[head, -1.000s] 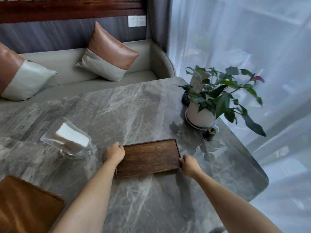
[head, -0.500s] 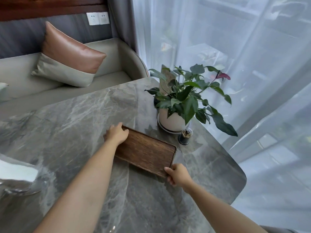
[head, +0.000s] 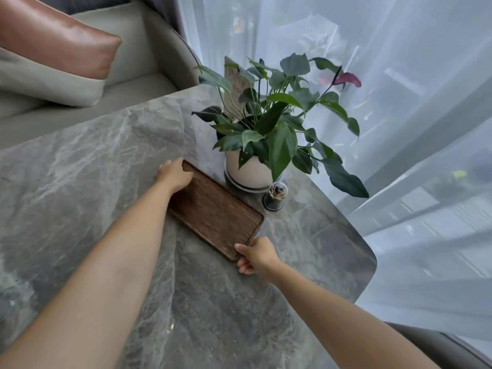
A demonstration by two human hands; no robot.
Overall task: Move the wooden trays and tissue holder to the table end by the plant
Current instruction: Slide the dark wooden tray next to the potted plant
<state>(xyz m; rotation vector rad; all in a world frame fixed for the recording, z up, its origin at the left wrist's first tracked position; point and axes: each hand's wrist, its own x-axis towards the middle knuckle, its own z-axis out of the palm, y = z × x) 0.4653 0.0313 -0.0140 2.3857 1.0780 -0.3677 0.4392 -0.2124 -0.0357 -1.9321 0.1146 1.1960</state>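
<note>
A dark wooden tray [head: 215,209] lies slantwise on the grey marble table [head: 93,166], close beside the white pot of the plant [head: 269,129]. My left hand [head: 174,174] grips the tray's far short end. My right hand [head: 257,254] grips its near short end, fingers curled under the rim. The tissue holder and the other wooden tray are out of view.
A small dark toothpick jar [head: 275,195] stands just right of the tray, in front of the pot. The table's rounded end [head: 370,262] is near a sheer curtain [head: 399,75]. A sofa with a brown and grey cushion [head: 53,54] sits behind the table.
Both hands have carried the tray right and farther away, up against the plant pot, turning it slantwise. The view swung right, so the tissue holder and other tray left the frame.
</note>
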